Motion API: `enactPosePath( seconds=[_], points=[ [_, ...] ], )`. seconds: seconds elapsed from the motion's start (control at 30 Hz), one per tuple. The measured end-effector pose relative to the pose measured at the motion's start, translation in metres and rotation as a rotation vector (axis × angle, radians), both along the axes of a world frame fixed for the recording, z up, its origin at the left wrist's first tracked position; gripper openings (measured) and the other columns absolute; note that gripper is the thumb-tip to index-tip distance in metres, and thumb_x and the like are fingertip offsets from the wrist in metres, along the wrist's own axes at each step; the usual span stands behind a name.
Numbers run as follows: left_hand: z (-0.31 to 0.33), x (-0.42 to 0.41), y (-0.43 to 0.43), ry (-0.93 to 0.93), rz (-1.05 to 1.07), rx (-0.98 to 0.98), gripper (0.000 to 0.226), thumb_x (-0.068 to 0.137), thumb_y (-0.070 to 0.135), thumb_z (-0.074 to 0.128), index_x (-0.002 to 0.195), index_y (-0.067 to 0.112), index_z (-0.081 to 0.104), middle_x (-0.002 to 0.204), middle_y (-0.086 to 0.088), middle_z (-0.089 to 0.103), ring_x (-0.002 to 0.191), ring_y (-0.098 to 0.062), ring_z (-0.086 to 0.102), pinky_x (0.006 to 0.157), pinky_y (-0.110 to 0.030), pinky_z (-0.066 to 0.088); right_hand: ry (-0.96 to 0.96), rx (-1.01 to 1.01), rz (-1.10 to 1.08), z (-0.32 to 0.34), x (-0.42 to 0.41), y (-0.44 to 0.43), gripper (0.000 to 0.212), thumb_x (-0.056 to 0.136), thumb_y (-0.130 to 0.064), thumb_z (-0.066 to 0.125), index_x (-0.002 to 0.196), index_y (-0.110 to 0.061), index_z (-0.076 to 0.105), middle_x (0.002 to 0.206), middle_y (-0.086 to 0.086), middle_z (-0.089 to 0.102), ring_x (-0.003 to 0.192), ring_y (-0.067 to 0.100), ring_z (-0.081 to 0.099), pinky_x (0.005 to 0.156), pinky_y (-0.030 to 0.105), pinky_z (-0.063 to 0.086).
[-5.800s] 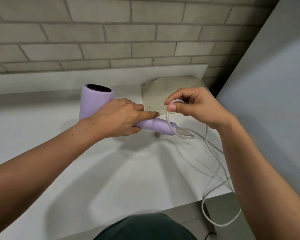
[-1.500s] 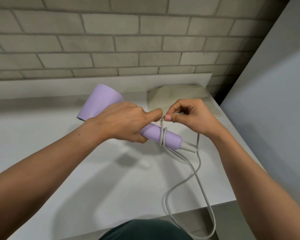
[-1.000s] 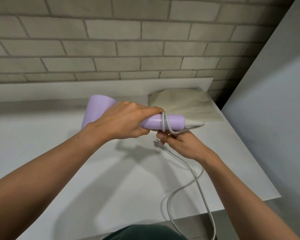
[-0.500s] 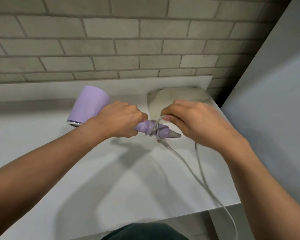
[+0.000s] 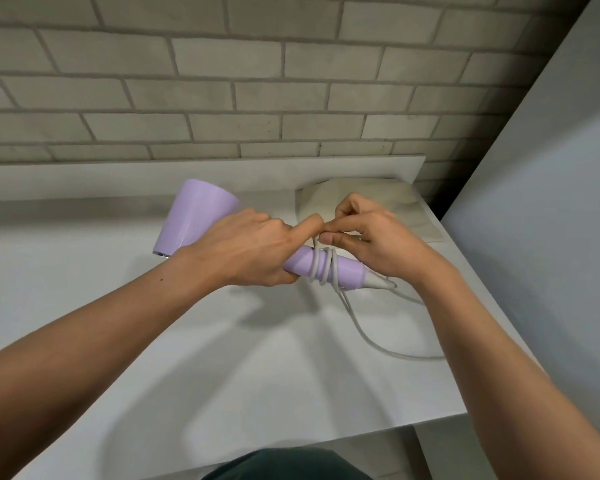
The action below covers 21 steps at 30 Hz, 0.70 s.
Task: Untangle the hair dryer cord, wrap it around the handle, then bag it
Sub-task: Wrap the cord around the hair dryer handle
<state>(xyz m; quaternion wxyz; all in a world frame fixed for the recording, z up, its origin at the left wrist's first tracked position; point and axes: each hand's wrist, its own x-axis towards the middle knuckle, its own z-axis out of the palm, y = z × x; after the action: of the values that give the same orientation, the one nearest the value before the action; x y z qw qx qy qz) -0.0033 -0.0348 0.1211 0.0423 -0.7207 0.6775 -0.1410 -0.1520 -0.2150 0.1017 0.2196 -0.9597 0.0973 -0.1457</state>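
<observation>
At the left, the lilac hair dryer (image 5: pixel 198 216) is held just above the white counter (image 5: pixel 205 358), its wide barrel pointing up and away towards the brick wall (image 5: pixel 222 98). The left hand (image 5: pixel 253 251) grips it where barrel meets handle, fingers curled underneath and the forefinger stretched along the top towards the other hand. The handle (image 5: pixel 347 271) slants down to the right from that grip, and the pale grey cord (image 5: pixel 316 268) is wound round it in about three close turns. Just above those turns the right hand (image 5: pixel 371 240) pinches a short length of cord between thumb and forefinger, the other fingers bent; its fingertips meet the tip of the left forefinger. From the handle's end the loose cord drops to the counter and curves right until the right forearm hides it. Behind the right hand a beige bag (image 5: pixel 406 209) lies flat in the counter's far corner, beside a plain grey panel (image 5: pixel 551 202).
</observation>
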Motion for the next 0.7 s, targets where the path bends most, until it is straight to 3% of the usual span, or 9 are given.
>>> enactPosePath(
  seconds=[0.1,0.2,0.27,0.37,0.47,0.53,0.6,0.7],
  points=[
    [-0.005,0.004,0.000,0.036,-0.101,-0.023,0.055,0.090,0.042,0.057,0.133,0.040,0.023,0.087,0.008,0.068,0.061,-0.029,0.047,0.049,-0.030,0.025,0.083,0.054,0.029,0.006,0.001,0.000,0.018,0.098,-0.027,0.069,0.109,-0.036,0.080,0.091,-0.006,0.061,0.081,0.010,0.057,0.071,0.015,0.038],
    [-0.015,0.010,-0.001,0.054,-0.236,-0.154,0.048,0.078,0.037,0.067,0.118,0.035,0.040,0.074,0.007,0.068,0.048,-0.031,0.047,0.046,-0.025,0.027,0.143,0.198,0.034,0.014,0.001,0.001,0.020,0.097,-0.020,0.070,0.099,-0.036,0.081,0.086,-0.013,0.068,0.081,0.007,0.063,0.070,0.013,0.043],
    [-0.018,0.013,-0.002,0.056,-0.241,-0.161,0.043,0.078,0.038,0.066,0.117,0.034,0.047,0.075,0.008,0.069,0.050,-0.031,0.053,0.046,-0.026,0.032,0.177,0.227,0.003,0.015,0.002,0.001,0.018,0.097,-0.022,0.070,0.097,-0.036,0.081,0.084,-0.017,0.069,0.080,0.003,0.064,0.070,0.014,0.044],
    [-0.012,0.011,-0.002,0.110,-0.136,-0.056,0.040,0.085,0.041,0.059,0.125,0.037,0.053,0.091,0.009,0.072,0.069,-0.030,0.062,0.056,-0.033,0.045,0.160,0.047,-0.110,0.014,-0.003,0.005,0.019,0.100,-0.022,0.065,0.107,-0.029,0.081,0.092,-0.015,0.070,0.085,0.006,0.064,0.076,0.024,0.046],
    [-0.009,0.012,-0.003,0.139,-0.048,0.029,0.040,0.086,0.043,0.055,0.126,0.040,0.052,0.095,0.007,0.072,0.079,-0.028,0.064,0.062,-0.034,0.049,-0.081,-0.079,-0.161,0.024,-0.021,0.032,0.030,0.098,-0.016,0.058,0.122,-0.023,0.075,0.107,-0.006,0.070,0.098,0.020,0.066,0.085,0.038,0.052],
    [-0.008,0.014,-0.004,0.190,0.010,0.074,0.033,0.085,0.043,0.052,0.117,0.036,0.056,0.089,0.005,0.070,0.078,-0.027,0.063,0.062,-0.034,0.049,-0.036,-0.140,-0.118,0.026,-0.032,0.061,0.044,0.092,-0.028,0.056,0.135,-0.031,0.063,0.115,-0.008,0.066,0.104,0.020,0.062,0.091,0.041,0.050],
    [-0.009,0.016,-0.004,0.244,0.050,0.098,0.031,0.080,0.045,0.044,0.106,0.035,0.059,0.082,0.006,0.068,0.074,-0.025,0.062,0.061,-0.035,0.052,0.100,-0.350,-0.149,0.012,-0.032,0.081,0.059,0.088,-0.043,0.065,0.144,-0.032,0.049,0.123,-0.009,0.059,0.110,0.020,0.058,0.104,0.043,0.043],
    [-0.011,0.014,-0.007,0.350,0.076,0.104,0.008,0.080,0.043,0.053,0.085,0.038,0.050,0.067,0.010,0.058,0.064,-0.013,0.056,0.055,-0.031,0.046,0.074,-0.552,-0.291,-0.021,-0.023,0.083,0.067,0.076,-0.047,0.083,0.132,-0.021,0.057,0.116,-0.005,0.063,0.103,0.021,0.064,0.112,0.046,0.034]
  ],
)
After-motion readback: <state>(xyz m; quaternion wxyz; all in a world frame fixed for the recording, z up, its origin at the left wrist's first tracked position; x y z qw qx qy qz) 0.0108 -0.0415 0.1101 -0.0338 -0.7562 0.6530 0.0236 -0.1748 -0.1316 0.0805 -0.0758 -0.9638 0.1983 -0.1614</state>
